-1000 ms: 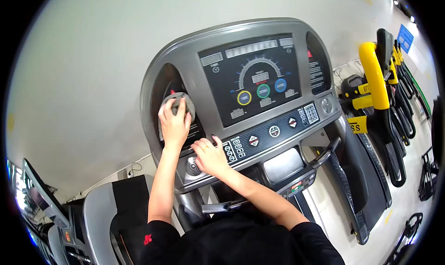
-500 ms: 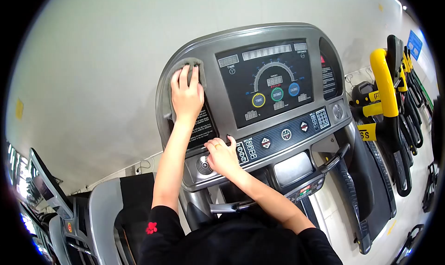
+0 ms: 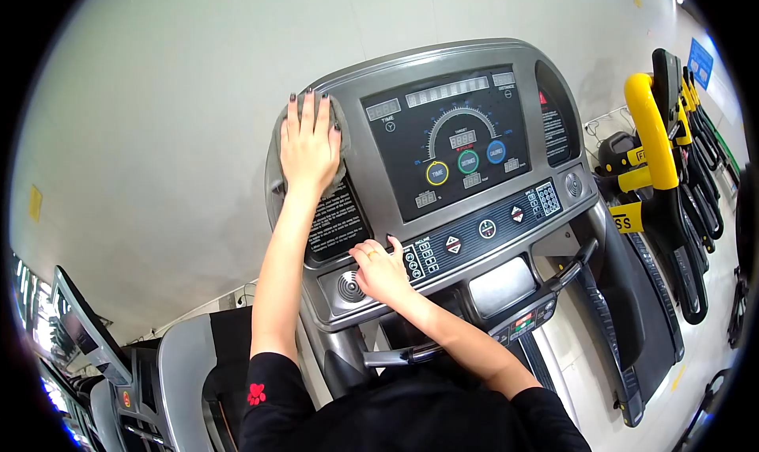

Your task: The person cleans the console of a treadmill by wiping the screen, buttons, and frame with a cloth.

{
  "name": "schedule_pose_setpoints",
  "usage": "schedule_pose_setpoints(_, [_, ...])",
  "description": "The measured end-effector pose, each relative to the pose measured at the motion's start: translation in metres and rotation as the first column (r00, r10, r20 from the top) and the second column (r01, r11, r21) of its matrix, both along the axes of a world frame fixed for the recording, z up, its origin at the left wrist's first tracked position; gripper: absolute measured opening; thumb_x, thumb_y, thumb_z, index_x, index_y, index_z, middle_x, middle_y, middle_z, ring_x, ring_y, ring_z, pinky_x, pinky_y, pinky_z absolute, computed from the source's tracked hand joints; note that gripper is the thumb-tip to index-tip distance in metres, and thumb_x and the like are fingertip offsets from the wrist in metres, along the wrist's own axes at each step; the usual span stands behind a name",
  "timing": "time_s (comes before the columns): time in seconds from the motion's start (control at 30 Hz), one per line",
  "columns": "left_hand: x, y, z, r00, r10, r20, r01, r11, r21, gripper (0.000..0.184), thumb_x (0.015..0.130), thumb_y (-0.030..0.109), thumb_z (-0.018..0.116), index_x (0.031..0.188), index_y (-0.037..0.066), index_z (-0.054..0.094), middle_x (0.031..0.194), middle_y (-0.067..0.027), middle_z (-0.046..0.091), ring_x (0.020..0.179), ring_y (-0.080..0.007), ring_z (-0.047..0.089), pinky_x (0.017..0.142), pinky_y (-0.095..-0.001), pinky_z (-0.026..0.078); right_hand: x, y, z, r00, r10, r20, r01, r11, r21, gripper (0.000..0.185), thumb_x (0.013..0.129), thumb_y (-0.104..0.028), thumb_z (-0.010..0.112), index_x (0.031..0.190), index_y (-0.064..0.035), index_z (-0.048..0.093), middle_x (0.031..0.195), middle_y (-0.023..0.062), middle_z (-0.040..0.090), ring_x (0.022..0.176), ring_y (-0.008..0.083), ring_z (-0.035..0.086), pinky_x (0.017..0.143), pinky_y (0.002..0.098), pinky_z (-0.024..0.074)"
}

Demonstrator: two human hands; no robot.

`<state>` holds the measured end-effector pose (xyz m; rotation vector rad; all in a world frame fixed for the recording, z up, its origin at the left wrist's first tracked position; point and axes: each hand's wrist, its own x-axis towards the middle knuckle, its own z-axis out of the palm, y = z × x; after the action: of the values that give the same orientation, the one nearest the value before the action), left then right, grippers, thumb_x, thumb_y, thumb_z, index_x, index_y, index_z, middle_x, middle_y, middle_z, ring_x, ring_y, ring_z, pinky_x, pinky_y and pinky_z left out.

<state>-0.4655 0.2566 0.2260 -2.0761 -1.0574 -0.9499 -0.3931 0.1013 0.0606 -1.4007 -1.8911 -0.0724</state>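
My left hand (image 3: 310, 147) lies flat with spread fingers on a grey cloth (image 3: 340, 120), pressing it against the upper left rim of a treadmill console (image 3: 427, 55). Part of the cloth is hidden under the palm. My right hand (image 3: 381, 272) rests at the console's lower left, between a round grille (image 3: 349, 287) and the button strip (image 3: 466, 238). Its fingers are bent, one apart from the others, and no object shows in it. Between the hands is a black panel with white text (image 3: 338, 224). The dark display (image 3: 451, 139) stands right of my left hand.
Below the console runs a metal handlebar (image 3: 403, 355). At the right stand machines with yellow and black parts (image 3: 652, 132). Another treadmill (image 3: 186, 373) is at the lower left, beside a tilted screen (image 3: 83, 321). A pale wall (image 3: 158, 136) rises behind.
My left hand and the cloth have moved up from the recessed left panel to the upper left rim, and its fingers have straightened. My right hand keeps its place on the console.
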Motion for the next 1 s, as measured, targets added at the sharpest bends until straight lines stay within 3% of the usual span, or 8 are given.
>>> schedule_pose_setpoints(0.2, [0.016,0.029,0.032,0.997,0.024,0.075,-0.026,0.999,0.028,0.049,0.088,0.026,0.05,0.133,0.008,0.044,0.139,-0.0152,0.042,0.132,-0.0358,0.033,0.104,-0.0473,0.033,0.0,-0.001,-0.001,1.0,0.005,-0.018,-0.005,1.0,-0.004,0.04,0.069,-0.012,0.065,0.109,-0.0074,0.058,0.109,0.0032,0.058,0.111,0.0179,0.051,0.101,0.0553,0.0274])
schedule_pose_setpoints(0.33, [0.013,0.009,0.011,0.998,0.044,-0.041,-0.04,0.995,0.096,0.053,0.084,0.027,0.056,0.133,0.009,0.045,0.142,-0.0137,0.038,0.132,-0.032,0.033,0.103,-0.0472,0.032,0.001,0.0,-0.002,0.999,0.013,-0.04,-0.012,1.0,0.018,0.038,0.07,-0.01,0.063,0.108,-0.009,0.058,0.109,0.0023,0.058,0.111,0.0177,0.051,0.101,0.0554,0.0252])
schedule_pose_setpoints(0.53, [-0.012,-0.015,-0.055,0.999,-0.039,-0.016,0.035,0.981,-0.188,0.062,0.085,0.023,0.052,0.14,0.004,0.03,0.147,-0.0165,0.027,0.137,-0.0328,0.025,0.107,-0.0485,0.025,0.001,-0.003,0.0,1.0,0.019,-0.017,-0.019,1.0,-0.01,0.039,0.069,-0.012,0.065,0.107,-0.007,0.059,0.109,0.0033,0.058,0.111,0.018,0.051,0.1,0.0551,0.0276])
schedule_pose_setpoints(0.57, [-0.015,-0.012,-0.062,0.999,-0.032,-0.018,0.029,0.986,-0.165,0.065,0.086,0.025,0.051,0.143,0.004,0.026,0.149,-0.015,0.025,0.138,-0.032,0.023,0.108,-0.048,0.024,0.0,-0.002,-0.001,1.0,0.01,-0.017,-0.01,1.0,-0.006,0.04,0.069,-0.012,0.065,0.108,-0.0071,0.059,0.109,0.0036,0.058,0.111,0.0179,0.051,0.1,0.0551,0.0276])
schedule_pose_setpoints(0.73, [-0.003,-0.007,-0.038,0.998,0.051,0.025,-0.047,0.988,-0.144,0.067,0.087,0.03,0.05,0.144,0.005,0.025,0.15,-0.0123,0.023,0.139,-0.0306,0.02,0.109,-0.0478,0.022,0.001,-0.001,0.001,1.0,0.012,-0.013,-0.012,1.0,-0.001,0.041,0.069,-0.013,0.066,0.109,-0.0072,0.059,0.11,0.0043,0.058,0.112,0.0185,0.05,0.1,0.0555,0.0265])
schedule_pose_setpoints(0.8, [0.005,-0.005,-0.024,0.996,0.074,0.048,-0.073,0.997,-0.028,0.065,0.084,0.033,0.055,0.14,0.007,0.034,0.148,-0.0111,0.028,0.137,-0.0273,0.025,0.108,-0.0448,0.024,0.001,-0.002,0.001,1.0,0.021,-0.009,-0.021,1.0,-0.004,0.041,0.069,-0.014,0.066,0.109,-0.0072,0.058,0.111,0.0045,0.058,0.112,0.019,0.05,0.101,0.0554,0.0258])
schedule_pose_setpoints(0.93, [0.02,0.012,0.009,0.993,0.083,0.088,-0.089,0.994,0.059,0.061,0.084,0.032,0.056,0.137,0.007,0.04,0.145,-0.0134,0.033,0.136,-0.0304,0.027,0.108,-0.0469,0.025,0.0,-0.002,0.001,1.0,0.013,-0.019,-0.013,1.0,-0.018,0.041,0.07,-0.015,0.065,0.11,-0.0075,0.058,0.112,0.0048,0.058,0.114,0.0192,0.049,0.101,0.0551,0.0253])
schedule_pose_setpoints(1.0, [0.029,0.015,0.021,0.993,0.052,0.101,-0.055,0.998,0.022,0.059,0.086,0.03,0.053,0.137,0.004,0.038,0.146,-0.0161,0.029,0.136,-0.0336,0.025,0.108,-0.0492,0.025,0.001,-0.001,0.0,0.999,0.027,-0.042,-0.028,1.0,-0.009,0.04,0.069,-0.011,0.063,0.109,-0.0087,0.058,0.111,0.0036,0.058,0.113,0.02,0.05,0.099,0.0562,0.0253])
